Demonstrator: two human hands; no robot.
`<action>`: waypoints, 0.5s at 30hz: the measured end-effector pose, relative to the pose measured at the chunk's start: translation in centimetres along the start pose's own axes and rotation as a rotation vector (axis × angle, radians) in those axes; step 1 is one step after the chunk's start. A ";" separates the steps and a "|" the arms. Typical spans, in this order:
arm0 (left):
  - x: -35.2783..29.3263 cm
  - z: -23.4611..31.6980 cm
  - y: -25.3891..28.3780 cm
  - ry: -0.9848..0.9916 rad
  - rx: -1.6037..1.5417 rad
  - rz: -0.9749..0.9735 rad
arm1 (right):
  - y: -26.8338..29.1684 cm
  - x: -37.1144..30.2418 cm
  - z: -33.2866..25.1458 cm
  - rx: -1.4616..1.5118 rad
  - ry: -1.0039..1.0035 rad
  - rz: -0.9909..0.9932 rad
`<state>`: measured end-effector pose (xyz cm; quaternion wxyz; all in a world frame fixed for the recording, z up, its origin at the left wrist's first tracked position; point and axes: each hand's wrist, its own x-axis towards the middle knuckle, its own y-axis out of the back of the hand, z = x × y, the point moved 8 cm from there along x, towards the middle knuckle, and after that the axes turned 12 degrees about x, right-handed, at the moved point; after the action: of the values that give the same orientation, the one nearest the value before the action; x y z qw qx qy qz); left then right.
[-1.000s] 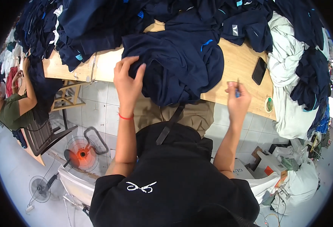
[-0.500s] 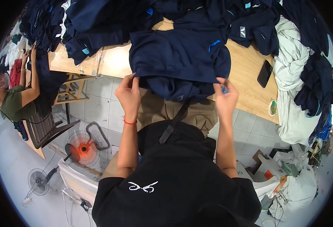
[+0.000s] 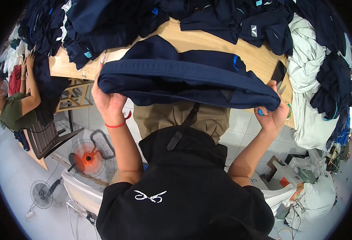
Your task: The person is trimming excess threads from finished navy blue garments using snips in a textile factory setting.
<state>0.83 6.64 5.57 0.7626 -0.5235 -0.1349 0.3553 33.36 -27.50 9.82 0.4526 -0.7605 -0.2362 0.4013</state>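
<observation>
Bright, even indoor light, soft shadows, sharp centre, strong fisheye bending and dark rim.

- A dark navy garment (image 3: 188, 82) is stretched flat across the middle of the frame, its near edge gripped at both ends.
- A small blue tag is seen near its upper right.

Black phone (image 3: 278, 72) on wooden table (image 3: 260, 60); orange fan (image 3: 88, 158) on floor; white cloth heap (image 3: 306, 80).
</observation>
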 end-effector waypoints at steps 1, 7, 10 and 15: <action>-0.4 0.3 -0.9 -0.008 0.006 -0.016 | -1.4 -0.3 0.1 -0.059 -0.025 -0.098; -1.9 1.3 -1.4 -0.074 -0.036 -0.010 | -2.1 -2.1 -1.5 -0.181 0.368 0.273; -1.7 0.8 -2.5 -0.076 -0.074 -0.086 | -2.2 -2.7 -2.6 -0.261 0.368 0.100; -1.8 0.3 -2.6 -0.075 -0.076 -0.172 | -2.0 -2.6 -2.4 -0.398 0.419 0.104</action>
<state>0.42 5.13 8.28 0.7643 -0.5247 -0.2210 0.3026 33.86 -29.63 13.23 0.3122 -0.9118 -0.1721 0.2039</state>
